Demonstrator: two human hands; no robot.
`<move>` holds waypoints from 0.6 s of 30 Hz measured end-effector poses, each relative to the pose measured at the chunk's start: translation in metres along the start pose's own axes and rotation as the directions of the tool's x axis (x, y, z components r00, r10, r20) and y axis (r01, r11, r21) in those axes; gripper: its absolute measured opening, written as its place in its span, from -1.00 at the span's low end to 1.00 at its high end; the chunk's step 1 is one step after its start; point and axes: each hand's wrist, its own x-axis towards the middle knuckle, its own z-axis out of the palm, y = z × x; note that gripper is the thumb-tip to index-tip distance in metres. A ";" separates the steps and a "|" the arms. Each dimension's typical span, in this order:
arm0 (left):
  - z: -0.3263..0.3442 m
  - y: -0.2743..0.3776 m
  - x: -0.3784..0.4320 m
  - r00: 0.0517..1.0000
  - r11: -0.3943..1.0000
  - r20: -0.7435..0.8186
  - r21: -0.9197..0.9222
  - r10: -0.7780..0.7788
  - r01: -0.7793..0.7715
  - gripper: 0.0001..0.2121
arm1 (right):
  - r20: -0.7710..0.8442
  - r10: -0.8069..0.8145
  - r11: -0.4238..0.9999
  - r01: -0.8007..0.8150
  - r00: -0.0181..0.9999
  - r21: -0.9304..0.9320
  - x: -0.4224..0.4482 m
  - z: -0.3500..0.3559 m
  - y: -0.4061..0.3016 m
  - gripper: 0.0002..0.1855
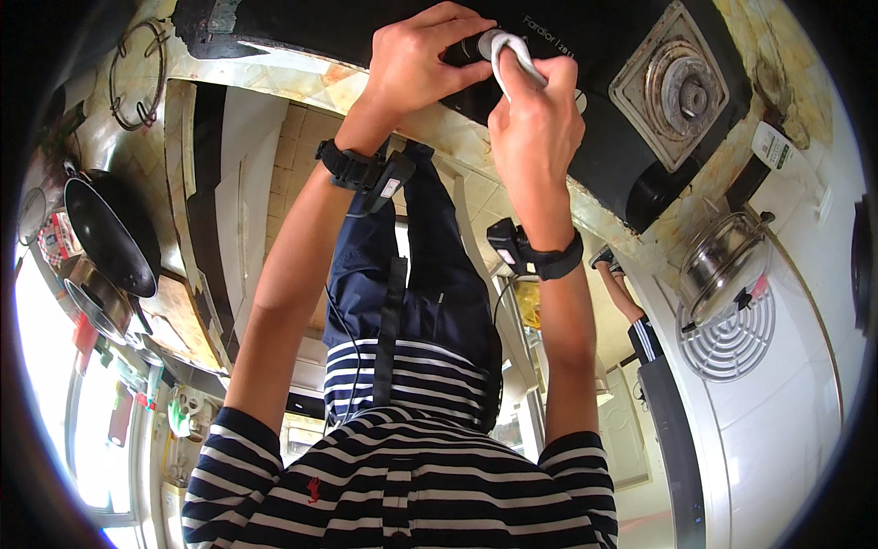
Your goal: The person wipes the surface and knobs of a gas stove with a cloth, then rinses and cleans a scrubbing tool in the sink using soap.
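Over the front of a black gas cooktop (597,147), my left hand (415,62) grips a small black round part (463,52) with a silver-grey end. Thumb and fingers close around it from either side. Whether it is a loose piece or a control knob fixed to the cooktop, I cannot tell. My right hand (538,120) pinches a folded white cloth (516,49), its index finger pushed into the fabric. The cloth touches the silver-grey end. A dark band with a small device sits on each wrist.
A stained burner (686,99) sits on the cooktop's right. At left are a wire pan stand (113,86), a black wok (110,233) and a metal pan (99,302). A lidded steel pot (720,257) stands right, near a grey ring rack (727,350). Another person's leg (621,295) shows behind.
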 end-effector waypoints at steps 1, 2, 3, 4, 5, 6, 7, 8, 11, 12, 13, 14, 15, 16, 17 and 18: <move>-0.001 0.000 0.000 1.000 1.000 -0.005 -0.022 0.007 -0.007 -0.60 | 0.002 0.010 1.000 -0.010 1.000 0.002 -0.006 0.000 -0.002 -0.45; 0.000 -0.001 -0.001 1.000 1.000 -0.003 -0.022 0.023 -0.023 -0.60 | 0.003 0.022 1.000 -0.022 1.000 0.005 -0.012 0.000 -0.003 -0.44; 0.000 -0.002 -0.001 0.999 0.999 -0.002 -0.021 0.039 -0.039 -0.60 | 0.021 0.002 1.000 -0.002 1.000 0.012 -0.015 0.003 -0.005 -0.42; 0.000 -0.004 -0.001 0.999 0.998 -0.001 -0.020 0.055 -0.055 -0.61 | -0.003 -0.040 0.998 0.040 0.999 0.039 -0.016 0.008 -0.007 -0.42; -0.001 -0.006 0.001 0.989 0.990 -0.043 -0.024 0.139 -0.141 -0.62 | -0.004 -0.045 0.998 0.045 0.999 0.044 -0.012 0.009 -0.007 -0.44; 0.000 -0.006 0.001 0.994 0.994 -0.031 -0.024 0.109 -0.110 -0.61 | -0.006 -0.050 0.997 0.050 0.999 0.050 -0.008 0.008 -0.008 -0.45; 0.002 -0.005 0.000 0.997 0.997 -0.019 -0.024 0.079 -0.079 -0.61 | -0.012 -0.012 1.000 0.013 1.000 0.028 -0.002 0.006 -0.007 -0.46; 0.000 -0.002 0.000 0.999 0.999 -0.011 -0.019 0.045 -0.045 -0.61 | -0.016 0.020 1.000 -0.020 1.000 0.010 0.003 0.003 -0.004 -0.48; -0.001 -0.001 -0.002 1.000 1.000 0.002 0.000 0.018 -0.018 -0.61 | -0.064 0.059 0.998 -0.061 0.996 -0.029 -0.002 0.003 0.003 -0.47; -0.001 -0.001 -0.001 1.000 1.000 -0.001 0.002 0.016 -0.016 -0.61 | -0.045 0.079 0.997 -0.080 0.996 -0.022 -0.007 0.001 0.000 -0.47; -0.001 -0.001 0.000 1.000 1.000 -0.004 0.005 0.014 -0.014 -0.61 | -0.032 0.051 0.999 -0.051 0.998 -0.001 -0.010 0.002 -0.002 -0.47; 0.000 0.000 0.000 1.000 1.000 -0.003 0.004 0.015 -0.015 -0.61 | -0.020 0.030 0.999 -0.029 0.999 0.018 -0.013 0.004 -0.005 -0.46; 0.001 -0.002 0.001 0.999 0.999 -0.010 -0.010 0.039 -0.040 -0.61 | -0.015 0.002 0.999 -0.001 1.000 0.035 -0.013 0.007 -0.009 -0.46; 0.001 -0.006 0.001 0.998 0.998 -0.018 -0.024 0.064 -0.065 -0.61 | -0.007 -0.016 1.000 0.017 1.000 0.027 -0.009 0.009 -0.011 -0.48; 0.000 -0.006 0.002 0.996 0.996 -0.027 -0.036 0.086 -0.087 -0.61 | -0.013 -0.005 1.000 0.005 1.000 0.018 -0.002 0.007 -0.011 -0.48; 0.001 -0.005 0.001 0.998 0.998 -0.018 -0.027 0.062 -0.062 -0.61 | -0.019 0.007 1.000 -0.007 1.000 0.008 0.004 0.004 -0.010 -0.48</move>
